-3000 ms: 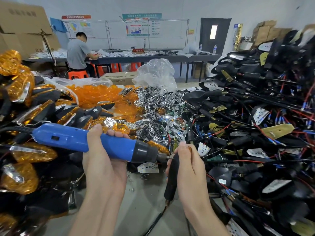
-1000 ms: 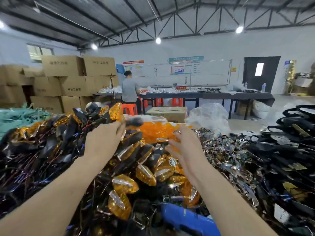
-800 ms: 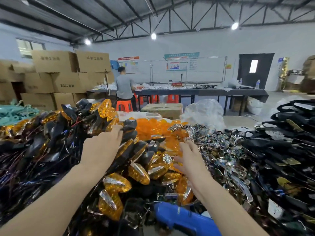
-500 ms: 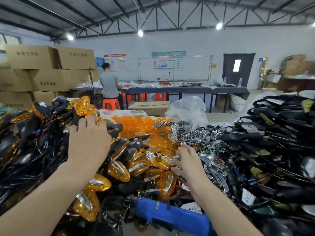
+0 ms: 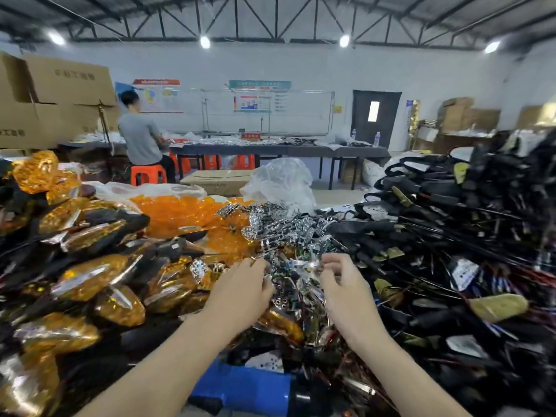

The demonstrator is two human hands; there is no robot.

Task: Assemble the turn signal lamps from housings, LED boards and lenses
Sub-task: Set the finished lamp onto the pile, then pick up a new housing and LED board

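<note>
the largest mass is the pile of black wired housings (image 5: 451, 251) on our right, sloping toward the centre. on our left lies the pile of finished lamps (image 5: 84, 275), amber lenses already fitted. behind these, the heap of loose amber lenses (image 5: 180, 212) touches the heap of silvery perforated parts (image 5: 285, 233) at the centre; we judge these parts to be the led boards or their reflectors. the blue electric screwdriver (image 5: 249, 389) lies at the near edge, beneath our forearms.

our left hand (image 5: 240, 293) and right hand (image 5: 346, 293) are both at the near side of the silvery heap, fingers bent down toward it. blur hides the fingertips, so we cannot tell whether either hand holds a part.

hazards from here:
- the silvery parts interlock; one lift may drag up several.
- dragged parts may spill into the housings and tangle in the wires.
- a blind pinch may bend a thin part.
</note>
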